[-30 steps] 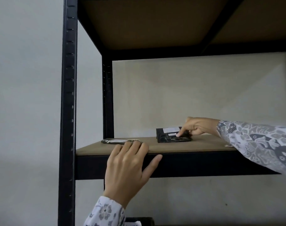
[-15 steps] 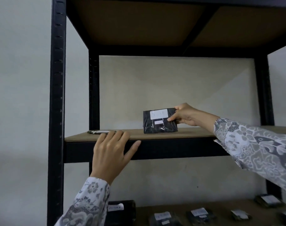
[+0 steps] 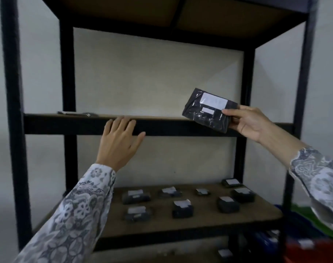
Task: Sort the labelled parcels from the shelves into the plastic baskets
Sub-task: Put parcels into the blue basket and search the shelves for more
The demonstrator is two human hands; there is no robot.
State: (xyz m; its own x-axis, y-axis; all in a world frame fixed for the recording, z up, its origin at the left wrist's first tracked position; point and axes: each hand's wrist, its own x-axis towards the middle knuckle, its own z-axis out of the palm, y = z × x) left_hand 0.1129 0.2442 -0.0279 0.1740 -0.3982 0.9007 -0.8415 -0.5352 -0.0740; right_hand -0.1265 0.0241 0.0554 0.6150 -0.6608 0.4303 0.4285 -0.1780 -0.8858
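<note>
Black steel uprights and brown board decks make up the shelving unit [image 3: 12, 118], which fills most of the view against a pale wall. Its middle shelf [image 3: 82, 124] carries only a flat, thin item [image 3: 76, 113] near the left rear post; what it is cannot be made out. The lower shelf [image 3: 199, 223] holds nine small black parcels with white labels [image 3: 182, 205], lying flat and apart from one another in loose rows. At the lower right, beside the unit, sit a blue basket [image 3: 287, 215] with something green behind it and a red basket [image 3: 313, 251] with a labelled packet inside; both are partly cut off by the frame.

Both arms wear grey-and-white floral sleeves [image 3: 74, 215]. The left hand [image 3: 118, 143] has its fingers straight and spread, the fingertips resting over the front edge of the middle shelf. The right hand [image 3: 247, 122] pinches the black labelled parcel [image 3: 209, 111] by its right end, thumb on the front face. This parcel is tilted, held in the air in front of the middle shelf's right part, clear of the board, with two white labels facing the camera.
</note>
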